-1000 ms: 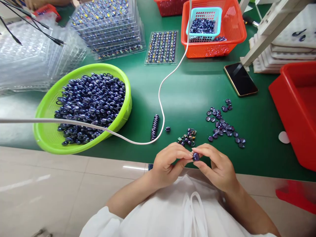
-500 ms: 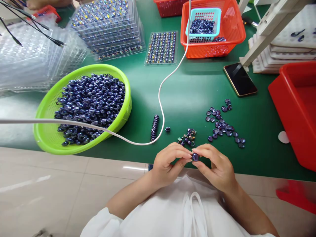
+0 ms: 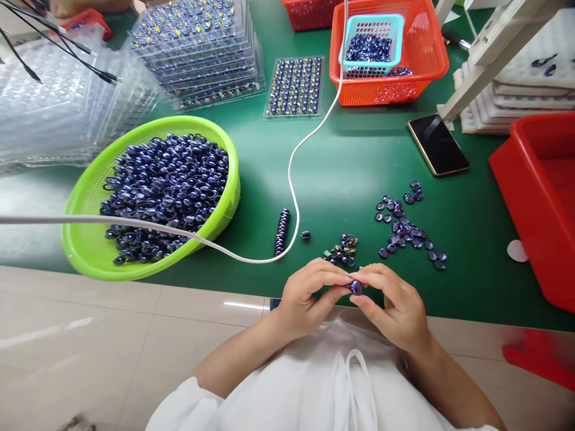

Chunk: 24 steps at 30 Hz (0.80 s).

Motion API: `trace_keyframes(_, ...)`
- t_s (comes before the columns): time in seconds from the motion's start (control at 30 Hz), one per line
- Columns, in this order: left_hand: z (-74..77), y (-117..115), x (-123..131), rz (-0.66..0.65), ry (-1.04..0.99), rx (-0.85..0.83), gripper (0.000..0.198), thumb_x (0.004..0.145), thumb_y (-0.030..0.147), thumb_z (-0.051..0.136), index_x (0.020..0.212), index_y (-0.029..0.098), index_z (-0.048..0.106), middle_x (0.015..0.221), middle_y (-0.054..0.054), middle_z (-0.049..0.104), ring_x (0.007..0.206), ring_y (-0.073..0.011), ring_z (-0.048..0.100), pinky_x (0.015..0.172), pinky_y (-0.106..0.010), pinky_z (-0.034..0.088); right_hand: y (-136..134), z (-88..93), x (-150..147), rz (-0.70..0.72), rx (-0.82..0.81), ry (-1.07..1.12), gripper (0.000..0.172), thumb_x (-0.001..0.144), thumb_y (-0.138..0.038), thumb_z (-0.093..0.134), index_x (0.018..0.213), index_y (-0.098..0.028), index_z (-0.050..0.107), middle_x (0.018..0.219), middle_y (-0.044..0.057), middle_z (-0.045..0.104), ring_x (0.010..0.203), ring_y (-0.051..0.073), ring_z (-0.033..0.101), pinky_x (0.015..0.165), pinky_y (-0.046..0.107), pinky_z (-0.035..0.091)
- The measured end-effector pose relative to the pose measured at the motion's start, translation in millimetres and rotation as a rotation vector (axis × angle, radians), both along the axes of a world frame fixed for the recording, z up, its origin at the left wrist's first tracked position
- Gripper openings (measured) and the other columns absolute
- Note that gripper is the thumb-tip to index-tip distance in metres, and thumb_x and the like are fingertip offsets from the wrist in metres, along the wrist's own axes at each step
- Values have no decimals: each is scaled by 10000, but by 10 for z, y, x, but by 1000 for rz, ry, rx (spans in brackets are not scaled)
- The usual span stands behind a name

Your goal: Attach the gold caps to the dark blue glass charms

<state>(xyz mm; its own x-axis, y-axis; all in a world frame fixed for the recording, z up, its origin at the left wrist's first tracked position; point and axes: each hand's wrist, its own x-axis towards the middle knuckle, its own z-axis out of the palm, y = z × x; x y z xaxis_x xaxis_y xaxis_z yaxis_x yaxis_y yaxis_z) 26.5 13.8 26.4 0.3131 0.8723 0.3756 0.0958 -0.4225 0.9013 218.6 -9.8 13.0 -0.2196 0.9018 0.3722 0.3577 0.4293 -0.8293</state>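
Observation:
Close to the table's front edge, my left hand (image 3: 311, 297) and my right hand (image 3: 394, 304) meet fingertip to fingertip. Between them they pinch a small glossy dark-blue piece (image 3: 356, 287) with a rounded face; its rear is covered by the fingers. Just beyond the fingertips lies a small heap of dark-blue bits with gold and green parts (image 3: 342, 250). Loose dark round caps (image 3: 404, 230) are scattered ahead of my right hand. Ahead of my left hand, a row of dark pieces (image 3: 281, 232) stands packed together, with one single piece (image 3: 305, 235) beside it.
A green basket (image 3: 231, 197) full of dark ring-like pieces stands left. A white cable (image 3: 291, 173) crosses the table. Behind are stacked clear trays (image 3: 202, 66), one filled tray (image 3: 294, 87) and a red basket (image 3: 390, 90). A phone (image 3: 438, 143) and red bin (image 3: 516, 161) are right.
The dark-blue piece has turned slightly between my fingertips, its rounded face now tipped differently. Both hands stay almost in the same place.

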Motion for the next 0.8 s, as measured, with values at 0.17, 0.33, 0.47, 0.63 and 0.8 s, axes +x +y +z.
trace_keyframes(0.17,-14,-2,-37,11,-21,-49,161,901,95,653,981,201,744,889,-84,795,836,-200,734,775,-340,580,-4,21,64,48,33,-53,235,958,-269,610,1186,-225,643,995,66,723,897,196,711,756,323,600)
trace_keyframes(0.33,-61,-17,-149,115,-74,-291,113,921,177,655,972,191,755,961,-94,793,902,-211,737,824,-336,592,36,-16,305,-223,77,-184,248,920,-157,643,1147,-253,667,1048,50,727,929,208,700,841,365,574)
trace_keyframes(0.47,-98,-21,-204,168,-114,-425,140,928,223,660,1008,198,772,987,-79,791,914,-198,736,840,-307,587,97,-46,398,-229,135,-366,261,907,-125,651,1142,-238,667,1010,61,706,912,221,662,839,396,550)
trace_keyframes(0.63,-73,-15,-191,202,-90,-492,162,929,266,665,1007,190,784,981,-79,797,891,-194,741,847,-300,585,119,-138,310,-76,95,-558,174,939,-197,617,1096,-208,691,985,85,675,916,247,622,808,423,545)
trace_keyframes(0.8,-31,14,-298,255,-127,-517,172,915,299,682,991,173,772,998,-91,800,915,-206,749,874,-315,595,102,-203,224,-39,129,-444,132,945,-185,612,1043,-222,693,946,65,676,856,217,626,800,410,537)
